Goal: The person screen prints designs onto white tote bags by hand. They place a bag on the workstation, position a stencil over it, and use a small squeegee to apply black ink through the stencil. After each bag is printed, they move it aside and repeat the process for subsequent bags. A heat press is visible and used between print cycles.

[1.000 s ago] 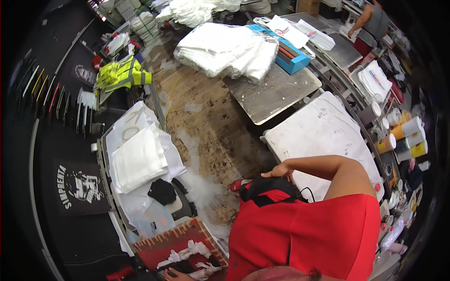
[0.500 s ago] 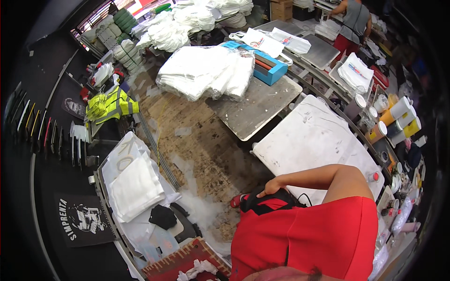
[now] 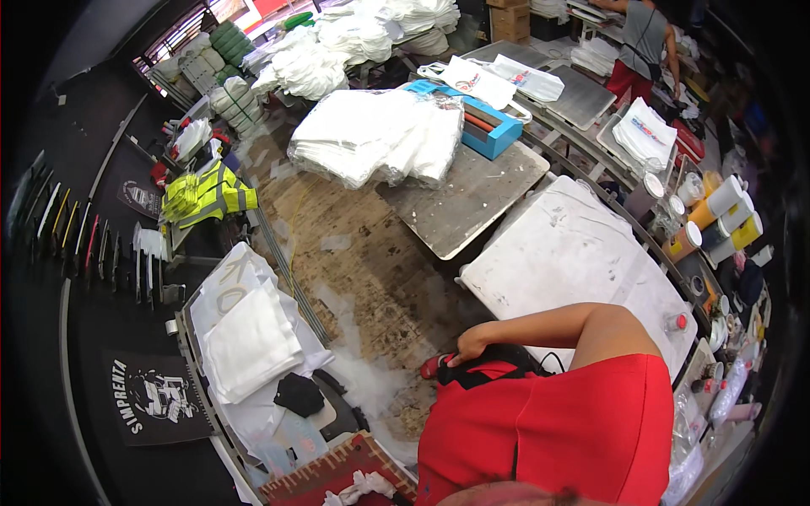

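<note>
My right hand (image 3: 469,344) reaches in front of my red top, its fingers curled down over the front end of a black item with red patches (image 3: 498,363). That item looks like soft fabric and lies against my waist, with a thin black cord looping from its right side; its exact kind I cannot make out. The fingertips are partly hidden. My left hand is out of view. Beside my right forearm stands a white-covered table (image 3: 574,253), its surface stained with dark marks. A red shoe tip (image 3: 433,366) shows below the hand.
A grey board (image 3: 464,198) bears plastic-wrapped white bundles (image 3: 371,135) and a blue box (image 3: 494,131). At left, folded white sheets (image 3: 251,341) and a black cloth (image 3: 299,394) lie on a bench. Ink tubs (image 3: 717,202) line the right. A person (image 3: 645,42) stands at the far right.
My right hand has slid a little left along the black item, and its fingers now curl over the front end. The view has shifted slightly. The far person's near arm now hangs lower.
</note>
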Motion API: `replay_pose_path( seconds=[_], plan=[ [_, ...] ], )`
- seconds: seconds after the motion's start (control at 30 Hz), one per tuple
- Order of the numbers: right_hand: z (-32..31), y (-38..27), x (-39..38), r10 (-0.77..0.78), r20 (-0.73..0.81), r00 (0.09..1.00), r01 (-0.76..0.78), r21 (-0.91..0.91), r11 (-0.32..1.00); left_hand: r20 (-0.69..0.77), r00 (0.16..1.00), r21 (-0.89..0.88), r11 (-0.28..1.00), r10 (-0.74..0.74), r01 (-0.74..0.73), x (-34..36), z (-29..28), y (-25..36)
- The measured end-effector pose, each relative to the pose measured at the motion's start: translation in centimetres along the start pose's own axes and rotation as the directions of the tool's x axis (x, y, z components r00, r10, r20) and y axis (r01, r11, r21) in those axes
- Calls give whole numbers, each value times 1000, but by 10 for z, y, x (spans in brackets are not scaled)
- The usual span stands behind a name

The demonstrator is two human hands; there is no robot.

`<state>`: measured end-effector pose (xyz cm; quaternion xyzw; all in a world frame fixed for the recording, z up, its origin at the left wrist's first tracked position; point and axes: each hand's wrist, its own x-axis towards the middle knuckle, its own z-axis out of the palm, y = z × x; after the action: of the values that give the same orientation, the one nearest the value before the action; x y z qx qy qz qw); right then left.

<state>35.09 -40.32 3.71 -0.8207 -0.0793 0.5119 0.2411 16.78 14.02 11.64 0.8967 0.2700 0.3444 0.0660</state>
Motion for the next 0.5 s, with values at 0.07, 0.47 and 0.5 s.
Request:
replay_pose_path(
  seconds=[0.07,0.47,0.5],
  plan=[
    [-7,-18,13,-131,18,991,132,-189,973,3,1000,5,1000,-1,1,0,-3,-1],
    [0,-214,54,-800,-22,600,748,-339,571,17,999,29,999,41,-41,-3,4,-1],
    [15,-244,55,-867,38,497,835,-293,466,-413,762,145,862,499,-486,-1,51,-112]
  ],
)
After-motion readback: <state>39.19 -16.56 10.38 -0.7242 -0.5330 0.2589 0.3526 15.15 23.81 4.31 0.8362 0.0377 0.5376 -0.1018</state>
